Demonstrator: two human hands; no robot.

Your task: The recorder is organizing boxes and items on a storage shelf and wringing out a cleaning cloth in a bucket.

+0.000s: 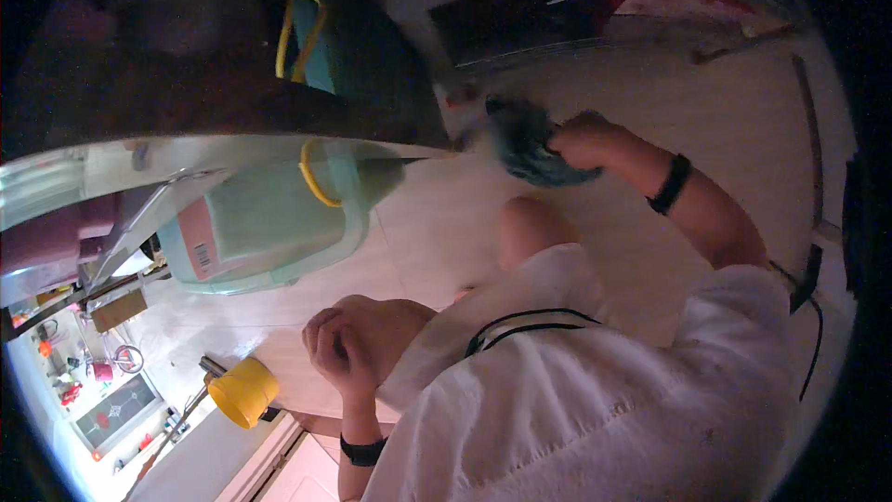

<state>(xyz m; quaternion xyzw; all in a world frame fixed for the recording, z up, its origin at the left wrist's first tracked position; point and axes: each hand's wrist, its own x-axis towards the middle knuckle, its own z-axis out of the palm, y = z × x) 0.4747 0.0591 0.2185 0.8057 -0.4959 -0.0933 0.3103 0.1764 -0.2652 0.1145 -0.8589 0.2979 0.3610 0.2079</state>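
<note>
My right hand (pixel 585 143) is closed around a crumpled dark blue-green cloth (pixel 526 143). It reaches low over the pale floor (pixel 648 125), near the corner of a dark glossy furniture panel (pixel 230 104). The cloth is blurred, and whether it touches the floor is unclear. My left hand (pixel 338 345) rests on my bent knee (pixel 390 324), fingers loosely curled with nothing visible in them. A translucent green plastic storage box (pixel 272 223) with a yellow handle (pixel 317 178) stands on the floor ahead of that hand. Each wrist wears a black band.
A yellow bucket (pixel 244 390) stands to the left, by a pole. Behind the green box are a purple item (pixel 56 237) and a cardboard box (pixel 118 310). A low dark unit (pixel 529 14) borders the floor ahead. A black cable (pixel 817 335) hangs at right.
</note>
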